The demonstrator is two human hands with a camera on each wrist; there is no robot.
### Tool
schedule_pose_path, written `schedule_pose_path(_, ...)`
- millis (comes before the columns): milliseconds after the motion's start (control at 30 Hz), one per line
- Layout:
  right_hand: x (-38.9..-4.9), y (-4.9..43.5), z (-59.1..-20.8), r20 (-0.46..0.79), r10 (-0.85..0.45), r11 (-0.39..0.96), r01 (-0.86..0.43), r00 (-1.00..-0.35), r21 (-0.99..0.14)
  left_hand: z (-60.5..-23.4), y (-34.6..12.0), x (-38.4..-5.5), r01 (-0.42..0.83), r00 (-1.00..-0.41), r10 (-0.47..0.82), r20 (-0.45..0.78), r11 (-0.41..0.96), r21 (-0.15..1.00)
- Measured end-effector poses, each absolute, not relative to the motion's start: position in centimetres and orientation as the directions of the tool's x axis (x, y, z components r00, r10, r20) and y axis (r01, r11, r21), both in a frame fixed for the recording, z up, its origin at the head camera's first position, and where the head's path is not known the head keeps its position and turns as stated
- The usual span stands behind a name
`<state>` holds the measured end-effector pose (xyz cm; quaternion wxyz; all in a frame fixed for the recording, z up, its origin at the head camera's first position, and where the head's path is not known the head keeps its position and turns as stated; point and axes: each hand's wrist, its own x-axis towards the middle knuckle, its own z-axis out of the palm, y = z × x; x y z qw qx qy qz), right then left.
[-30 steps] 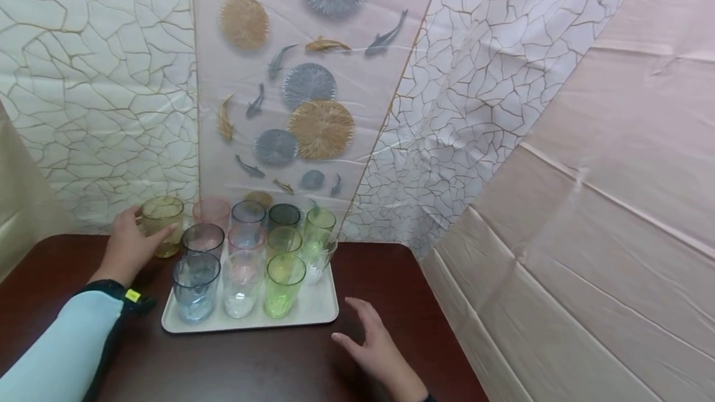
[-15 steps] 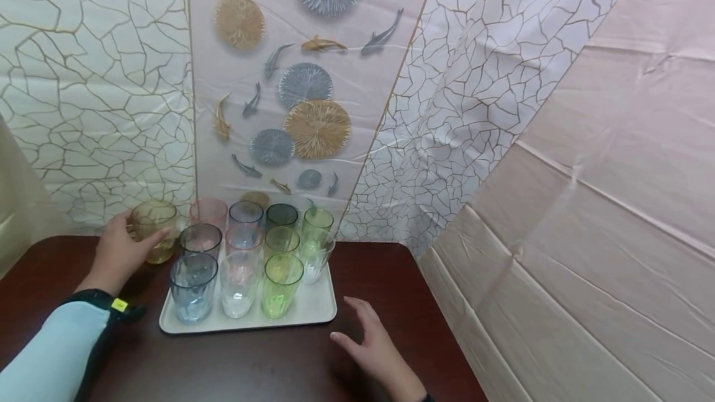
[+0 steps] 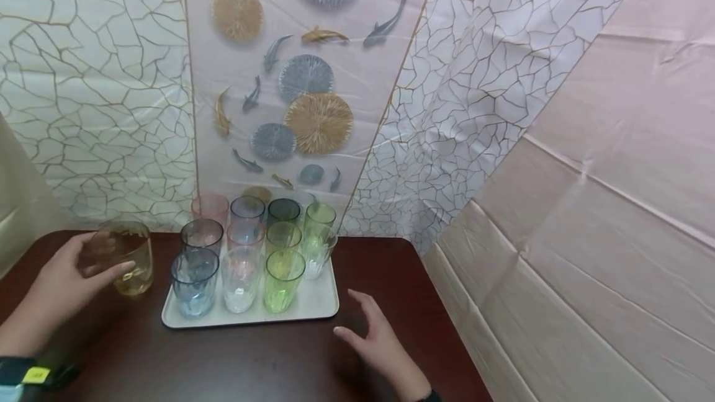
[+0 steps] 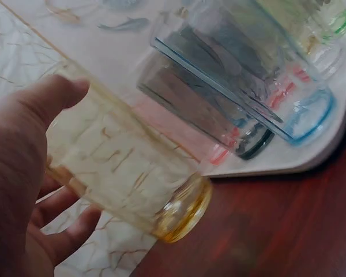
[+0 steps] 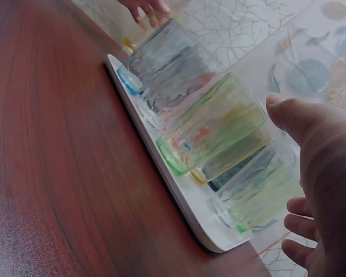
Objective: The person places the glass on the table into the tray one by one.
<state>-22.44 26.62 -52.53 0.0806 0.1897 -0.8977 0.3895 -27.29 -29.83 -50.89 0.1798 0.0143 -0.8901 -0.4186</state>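
My left hand [image 3: 67,281] grips a clear yellow drinking glass [image 3: 138,256], thumb on one side and fingers on the other. It is left of the tray, apart from the other glasses. In the left wrist view the yellow glass [image 4: 127,167] fills the middle; whether its base touches the table cannot be told. A white tray [image 3: 307,308] carries several upright glasses, among them a blue glass [image 3: 195,284], a colourless glass [image 3: 241,281] and a green glass [image 3: 283,284] along the front. My right hand [image 3: 380,343] holds nothing, its thumb and fingers spread beside the tray's front right corner.
The dark red-brown wooden table [image 3: 251,361] bears the tray. Behind it hangs a patterned cloth [image 3: 128,110] with fish and discs, close to the rear glasses. A beige padded panel [image 3: 558,265] slopes along the right side.
My left hand has carried the yellow glass leftward and nearer to me, from beside the rear left of the tray. The right hand and the glasses on the tray stay put.
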Motion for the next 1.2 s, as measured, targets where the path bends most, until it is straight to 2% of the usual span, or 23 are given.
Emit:
schedule_pose_path(200,-22.4,26.2,-52.3,0.33,-0.284,0.611,-0.435,-0.9,-0.661,-51.6,-30.0,-23.4,0.327,-0.89,-0.069,0.451,0.594,0.735)
schedule_pose_path(567,-22.2,23.2,-51.9,0.367,-0.429,0.556,-0.561,-0.826,-0.613,-50.3,-25.2,-19.9,0.518,-0.846,0.179,0.502,0.497,0.696)
schedule_pose_path(767,-21.7,20.1,-51.3,0.408,-0.516,0.443,-0.642,-0.753,-0.626,-49.8,-20.4,-19.3,0.571,-0.82,0.276,0.501,0.437,0.695)
schedule_pose_path(1033,-20.8,15.8,-51.0,0.476,-0.621,0.306,-0.751,-0.623,-0.585,-50.0,-14.4,-19.0,0.624,-0.761,0.414,0.499,0.259,0.737)
schedule_pose_path(1200,-20.3,14.1,-50.8,0.49,-0.658,0.211,-0.765,-0.571,-0.609,-49.8,-12.3,-18.8,0.635,-0.734,0.469,0.491,0.218,0.742)
